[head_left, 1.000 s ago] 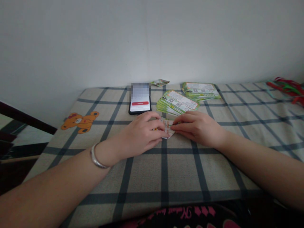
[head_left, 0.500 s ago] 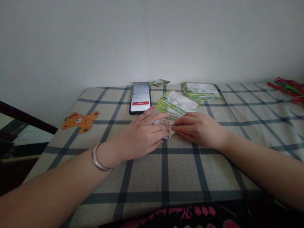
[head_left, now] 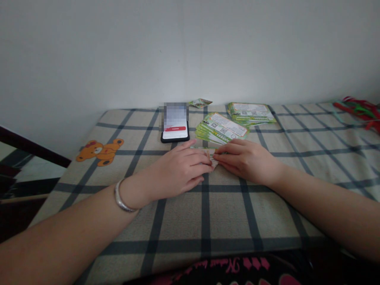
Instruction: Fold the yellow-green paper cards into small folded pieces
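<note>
Between my hands lies a small printed paper card point(head_left: 214, 163), partly folded and mostly covered by fingers. My left hand point(head_left: 181, 170), with a silver bangle at the wrist, rests over its left part, fingers stretched out and thumb apart. At the card's right edge, my right hand point(head_left: 246, 160) is closed, thumb and fingertips pinching the paper. Just beyond the hands, a fanned stack of green-and-white printed cards point(head_left: 222, 127) lies flat on the checked tablecloth point(head_left: 184, 221).
A phone point(head_left: 175, 134) with a lit screen lies behind my left hand. Near the wall are a folded paper piece point(head_left: 201, 103) and a second card stack point(head_left: 252, 113). Red and green items point(head_left: 360, 112) lie far right; a bear figure point(head_left: 101, 152) is at left.
My left fingers have shifted slightly over the card, and its upper edge now looks folded down, with less of the print showing. My right hand stays pinched at the card's edge.
</note>
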Demonstrator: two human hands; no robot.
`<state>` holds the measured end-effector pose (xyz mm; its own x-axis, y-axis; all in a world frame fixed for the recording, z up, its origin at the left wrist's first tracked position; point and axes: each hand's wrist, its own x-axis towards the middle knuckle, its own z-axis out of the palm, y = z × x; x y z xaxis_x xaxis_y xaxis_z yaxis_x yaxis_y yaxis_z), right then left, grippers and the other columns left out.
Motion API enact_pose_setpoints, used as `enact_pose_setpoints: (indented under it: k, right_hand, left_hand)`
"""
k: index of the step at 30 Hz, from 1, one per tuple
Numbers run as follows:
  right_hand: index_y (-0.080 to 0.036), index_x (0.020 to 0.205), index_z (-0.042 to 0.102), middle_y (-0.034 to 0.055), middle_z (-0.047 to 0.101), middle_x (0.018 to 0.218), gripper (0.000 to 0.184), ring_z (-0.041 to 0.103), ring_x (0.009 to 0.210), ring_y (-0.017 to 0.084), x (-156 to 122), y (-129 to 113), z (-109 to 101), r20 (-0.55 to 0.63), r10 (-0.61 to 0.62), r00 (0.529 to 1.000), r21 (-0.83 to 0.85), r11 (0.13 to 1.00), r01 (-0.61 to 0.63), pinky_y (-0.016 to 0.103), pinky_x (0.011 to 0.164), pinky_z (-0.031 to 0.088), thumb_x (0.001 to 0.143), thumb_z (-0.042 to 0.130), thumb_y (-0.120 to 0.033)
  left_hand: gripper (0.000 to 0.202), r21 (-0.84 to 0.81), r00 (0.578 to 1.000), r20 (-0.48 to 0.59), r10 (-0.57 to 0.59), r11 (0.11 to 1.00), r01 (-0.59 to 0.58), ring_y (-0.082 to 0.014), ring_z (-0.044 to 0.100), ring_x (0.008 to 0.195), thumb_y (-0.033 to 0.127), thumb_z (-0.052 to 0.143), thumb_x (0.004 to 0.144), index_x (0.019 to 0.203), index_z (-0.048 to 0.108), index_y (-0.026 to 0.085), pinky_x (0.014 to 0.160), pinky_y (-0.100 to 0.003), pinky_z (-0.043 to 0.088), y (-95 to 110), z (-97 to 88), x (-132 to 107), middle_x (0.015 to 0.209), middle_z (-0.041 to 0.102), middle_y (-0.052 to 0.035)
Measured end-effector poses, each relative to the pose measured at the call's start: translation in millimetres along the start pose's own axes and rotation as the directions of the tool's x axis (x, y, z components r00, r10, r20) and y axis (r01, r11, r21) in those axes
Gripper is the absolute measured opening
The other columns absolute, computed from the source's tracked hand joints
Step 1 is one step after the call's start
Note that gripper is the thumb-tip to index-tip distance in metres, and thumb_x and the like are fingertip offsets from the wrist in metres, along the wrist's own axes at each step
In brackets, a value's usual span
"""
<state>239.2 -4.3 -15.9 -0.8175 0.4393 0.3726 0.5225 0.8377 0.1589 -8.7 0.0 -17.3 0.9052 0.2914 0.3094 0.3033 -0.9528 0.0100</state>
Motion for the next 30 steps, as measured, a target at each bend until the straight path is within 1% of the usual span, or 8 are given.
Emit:
enact_pose_setpoints:
  k: [4, 9, 13, 19, 22, 26, 28, 30]
  right_hand:
    - [-0.014, 0.102, 0.072, 0.0098, 0.07, 0.1, 0.026, 0.062, 0.082, 0.018, 0.3, 0.7, 0.4, -0.014, 0.007, 1.0, 0.024, 1.0, -0.007, 0.032, 0.075, 0.051, 0.097, 0.048, -0.024]
    - [-0.016, 0.104, 0.072, 0.0085, 0.071, 0.101, 0.025, 0.062, 0.083, 0.02, -0.7, 0.9, -0.8, 0.015, 0.031, 0.999, 0.017, 0.999, -0.031, 0.033, 0.074, 0.051, 0.096, 0.049, -0.024]
    - [-0.018, 0.106, 0.072, 0.0073, 0.071, 0.103, 0.025, 0.063, 0.084, 0.021, -2.2, 0.4, -0.4, 0.015, 0.051, 0.999, 0.009, 0.999, -0.052, 0.034, 0.073, 0.05, 0.096, 0.05, -0.026]
    - [-0.018, 0.104, 0.073, 0.0073, 0.071, 0.105, 0.023, 0.063, 0.088, 0.02, -3.2, 1.2, 1.6, 0.005, 0.076, 0.997, 0.056, 0.996, -0.076, 0.034, 0.078, 0.051, 0.094, 0.054, -0.025]
    - [-0.018, 0.103, 0.073, 0.0078, 0.071, 0.105, 0.022, 0.063, 0.089, 0.02, -3.6, 2.2, 2.4, -0.011, 0.086, 0.996, 0.096, 0.992, -0.084, 0.033, 0.08, 0.051, 0.093, 0.054, -0.024]
    - [-0.017, 0.102, 0.072, 0.008, 0.072, 0.104, 0.021, 0.064, 0.089, 0.02, -5.7, 3.4, 3.1, -0.04, 0.114, 0.993, 0.129, 0.986, -0.108, 0.033, 0.079, 0.051, 0.093, 0.054, -0.025]
    - [-0.018, 0.101, 0.072, 0.0073, 0.072, 0.104, 0.021, 0.065, 0.09, 0.019, -6.6, 4.0, 3.0, -0.04, 0.138, 0.99, 0.15, 0.98, -0.131, 0.033, 0.079, 0.05, 0.094, 0.055, -0.026]
    - [-0.019, 0.1, 0.072, 0.0068, 0.072, 0.105, 0.02, 0.065, 0.091, 0.019, -6.7, 4.4, 2.7, -0.029, 0.136, 0.99, 0.156, 0.979, -0.13, 0.033, 0.08, 0.05, 0.094, 0.055, -0.026]
  left_hand:
    - [0.029, 0.01, 1.0, -0.008, 0.0, 1.0, 0.0, -0.0198, 0.058, 0.116, 0.019, 0.055, 0.09, 0.119, 0.061, 0.018, 0.117, -0.052, 0.025, 0.1, 0.4, 0.2, 0.12, 0.066, -0.0061]
    - [0.029, 0.023, 0.999, -0.017, 0.03, 0.999, -0.03, -0.0218, 0.058, 0.114, 0.02, 0.055, 0.091, 0.119, 0.063, 0.019, 0.11, -0.049, 0.037, -0.7, 0.2, 0.5, 0.119, 0.064, -0.0083]
    - [0.029, 0.027, 1.0, -0.014, 0.008, 1.0, -0.008, -0.0244, 0.055, 0.118, 0.021, 0.055, 0.09, 0.118, 0.064, 0.019, 0.105, -0.045, 0.044, 0.0, 1.1, -0.7, 0.121, 0.063, -0.0086]
    - [0.029, 0.026, 1.0, -0.001, -0.026, 0.999, 0.026, -0.0246, 0.053, 0.121, 0.019, 0.055, 0.09, 0.118, 0.062, 0.021, 0.104, -0.045, 0.045, 1.8, 3.5, -1.6, 0.128, 0.06, -0.0077]
    - [0.029, 0.019, 0.999, 0.009, -0.038, 0.999, 0.038, -0.0243, 0.054, 0.121, 0.018, 0.055, 0.09, 0.118, 0.061, 0.021, 0.104, -0.045, 0.045, 2.6, 3.4, -0.1, 0.127, 0.061, -0.0071]
    - [0.03, 0.016, 0.999, 0.004, -0.04, 0.999, 0.04, -0.0239, 0.054, 0.12, 0.018, 0.056, 0.089, 0.118, 0.061, 0.02, 0.104, -0.045, 0.045, 3.7, 2.4, 1.3, 0.125, 0.062, -0.0067]
    - [0.03, 0.021, 0.999, 0.007, -0.037, 0.999, 0.037, -0.0238, 0.054, 0.121, 0.018, 0.055, 0.089, 0.118, 0.061, 0.02, 0.104, -0.045, 0.045, 4.1, 2.4, 1.2, 0.125, 0.062, -0.0068]
    - [0.029, 0.032, 0.999, 0.015, -0.038, 0.999, 0.038, -0.024, 0.053, 0.121, 0.018, 0.054, 0.09, 0.118, 0.061, 0.02, 0.105, -0.045, 0.044, 4.3, 2.7, 0.6, 0.126, 0.062, -0.0068]
